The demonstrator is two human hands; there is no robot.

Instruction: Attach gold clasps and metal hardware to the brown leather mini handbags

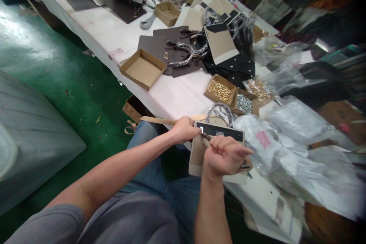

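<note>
"So, what's the left hand (185, 129) doing?"

"Pinching the left edge of a beige handbag panel (198, 155), thumb lying near the black strip (233, 132) along its top. Closed, no slack showing."

"And the right hand (224, 156)?"

"Curling into a fist around a slim dark tool (206, 136). Tip is pointing at the small metal fitting (201, 129) at the strip's left end. Can't tell contact or tool type."

"Panel location?"

"It's sitting at the near edge of the white-covered table (183, 95), just in front of the lap. Plastic-wrapped handle (219, 111) is standing just beyond its top; tan strap (160, 121) is running out to the left."

"Nearby parts?"

"Cardboard tray of gold hardware (219, 90) is lying beyond the handle, tray of silver hardware (244, 103) right beside it. Clear plastic bags (265, 137) are piling up on the right. Dark brown panels (154, 47) are lying farther up the table."
</note>
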